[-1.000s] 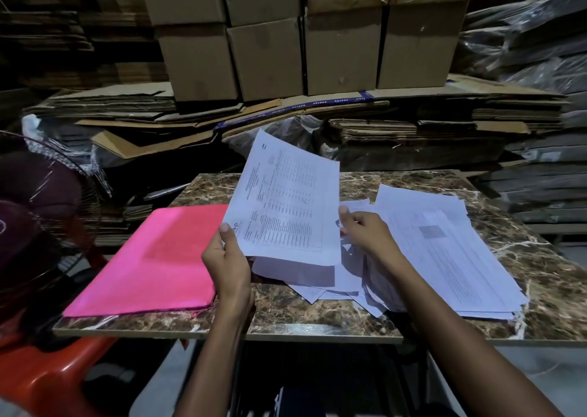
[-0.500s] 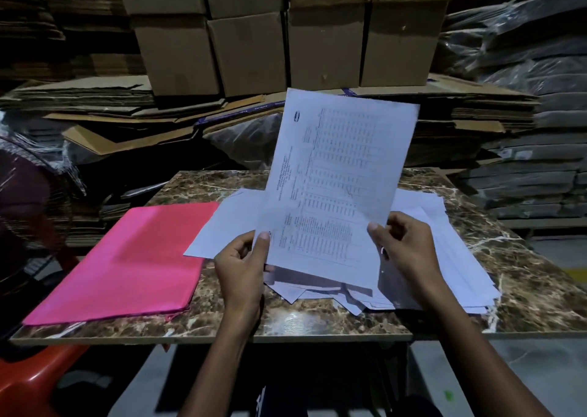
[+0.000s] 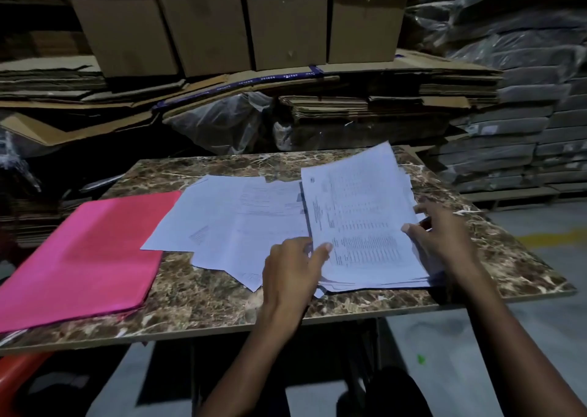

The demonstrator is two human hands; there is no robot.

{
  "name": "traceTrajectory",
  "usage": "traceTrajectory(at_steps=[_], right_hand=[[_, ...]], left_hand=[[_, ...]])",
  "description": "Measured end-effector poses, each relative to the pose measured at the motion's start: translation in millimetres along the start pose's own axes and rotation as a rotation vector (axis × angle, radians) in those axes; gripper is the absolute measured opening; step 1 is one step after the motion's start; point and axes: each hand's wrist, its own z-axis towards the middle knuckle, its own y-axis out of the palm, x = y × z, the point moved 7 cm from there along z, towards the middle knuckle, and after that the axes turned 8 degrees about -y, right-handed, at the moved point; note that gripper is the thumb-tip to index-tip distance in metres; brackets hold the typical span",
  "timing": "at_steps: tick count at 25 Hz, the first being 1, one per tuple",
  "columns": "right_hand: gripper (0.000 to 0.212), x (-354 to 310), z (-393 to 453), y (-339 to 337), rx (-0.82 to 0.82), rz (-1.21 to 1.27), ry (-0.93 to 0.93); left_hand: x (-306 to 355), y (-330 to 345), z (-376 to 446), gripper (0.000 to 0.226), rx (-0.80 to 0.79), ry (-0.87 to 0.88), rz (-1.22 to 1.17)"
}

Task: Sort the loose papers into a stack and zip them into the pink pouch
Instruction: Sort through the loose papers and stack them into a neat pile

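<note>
Here both hands' fingers pinch printed sheet (image 3: pixel 362 216) over stack; pink pouch (image 3: pixel 82 257) beside, untouched.

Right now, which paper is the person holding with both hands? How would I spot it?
Find the brown marble table, then the messy white papers beside the pink pouch. It is the top sheet on the right pile, covered in tiny printed rows, with the left hand and right hand at its sides.
</note>
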Motion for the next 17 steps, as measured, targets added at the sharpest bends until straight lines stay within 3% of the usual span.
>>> traceTrajectory(at_steps=[3, 5, 9, 13, 15, 17], right_hand=[[0.048, -0.7, -0.1, 8.5, -0.032, -0.086, -0.053], [0.053, -1.2, 1.3, 9.7, -0.027, -0.172, -0.08], [0.051, -1.8, 5.3, 11.0, -0.03, -0.325, -0.072], [0.045, -10.9, 5.9, 14.9, -0.023, -0.397, -0.102], [0.041, -20.8, 3.2, 15.5, -0.009, -0.361, -0.131], [0.037, -32.1, 0.1, 19.3, -0.026, -0.293, -0.173]], left_hand=[[-4.4, -35.9, 9.6, 0.046, 0.318, -0.032, 0.174], [-24.9, -64.0, 25.7, 0.05, 0.436, -0.089, 0.308], [-76.9, -91.4, 62.1, 0.08, 0.301, -0.319, 0.691], [-74.8, -107.7, 82.9, 0.091, 0.256, -0.348, 0.691], [-74.0, -113.0, 87.9, 0.083, 0.245, -0.388, 0.635], [-74.9, -114.3, 89.3, 0.056, 0.235, -0.384, 0.515]])
